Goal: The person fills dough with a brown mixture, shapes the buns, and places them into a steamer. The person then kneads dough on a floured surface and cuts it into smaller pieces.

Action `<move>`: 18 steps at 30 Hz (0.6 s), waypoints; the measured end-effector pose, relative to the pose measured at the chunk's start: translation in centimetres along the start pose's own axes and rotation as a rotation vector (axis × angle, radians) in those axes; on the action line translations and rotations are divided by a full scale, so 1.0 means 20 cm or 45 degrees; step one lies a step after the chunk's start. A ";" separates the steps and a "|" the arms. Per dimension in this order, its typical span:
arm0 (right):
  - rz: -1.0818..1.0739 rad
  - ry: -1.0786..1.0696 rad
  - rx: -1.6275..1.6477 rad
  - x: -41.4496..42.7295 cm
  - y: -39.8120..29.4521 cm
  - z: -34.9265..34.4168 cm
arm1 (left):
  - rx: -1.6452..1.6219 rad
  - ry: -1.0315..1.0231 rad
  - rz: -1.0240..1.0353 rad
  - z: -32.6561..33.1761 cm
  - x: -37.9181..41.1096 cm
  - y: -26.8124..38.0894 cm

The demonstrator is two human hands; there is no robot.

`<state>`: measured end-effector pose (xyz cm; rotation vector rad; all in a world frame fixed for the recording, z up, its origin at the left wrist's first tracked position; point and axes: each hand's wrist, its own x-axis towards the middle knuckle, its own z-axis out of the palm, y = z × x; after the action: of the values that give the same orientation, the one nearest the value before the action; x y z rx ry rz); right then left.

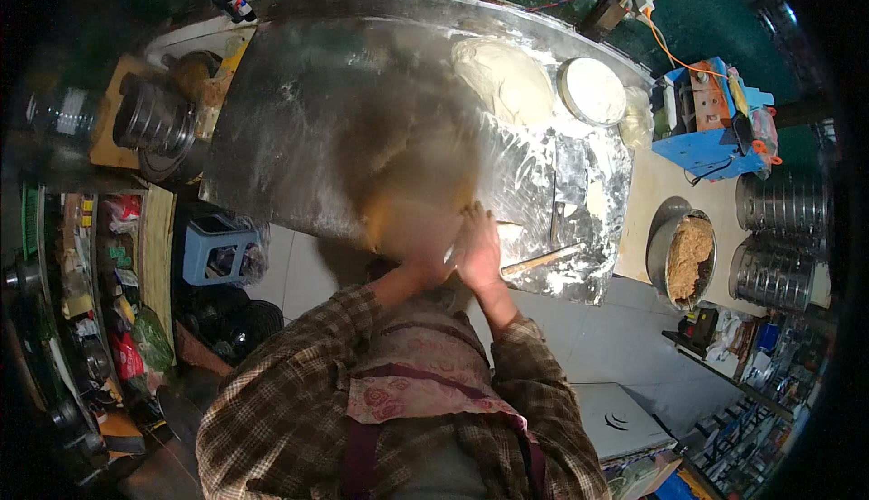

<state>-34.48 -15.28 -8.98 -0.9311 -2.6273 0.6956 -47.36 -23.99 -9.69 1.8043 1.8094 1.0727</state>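
My left hand (429,255) and my right hand (478,249) are close together at the near edge of a floured metal worktop (285,160). A brown blur covers the middle of the view and much of my left hand. A small pale spot shows between the hands; whether they hold something is unclear. Right of my right hand lies a wooden rolling pin (543,260), with a dark-handled tool (557,220) beyond it. A large lump of dough (506,80) rests at the back beside a round container of flour (595,91).
To the right, a metal bowl of brown filling (691,259) stands tilted near stacked metal tins (774,272). A blue box (709,154) with cables is behind it. At left are a metal pot (156,120), a blue-grey stool (220,249) and crowded shelves (159,269).
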 end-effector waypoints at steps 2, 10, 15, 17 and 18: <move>-0.192 0.006 -1.240 0.02 0.17 0.37 | 0.114 -0.056 -0.174 -0.03 0.10 0.07; 0.351 -0.063 -0.437 0.66 0.19 0.22 | 0.270 -0.034 0.219 -0.07 0.62 -0.41; 0.317 0.177 -0.452 0.79 0.28 0.17 | 0.580 -0.289 0.207 -0.03 0.91 -0.54; 0.323 0.268 -0.353 0.75 0.25 0.18 | 0.554 -0.140 0.115 -0.02 0.78 -0.54; 0.271 0.264 -0.368 0.67 0.20 0.15 | 0.560 -0.404 -0.030 -0.06 0.68 -0.48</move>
<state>-43.78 -4.98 -12.45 -1.3016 -2.5061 0.2463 -56.36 -10.22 -12.42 2.0435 1.9593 0.3602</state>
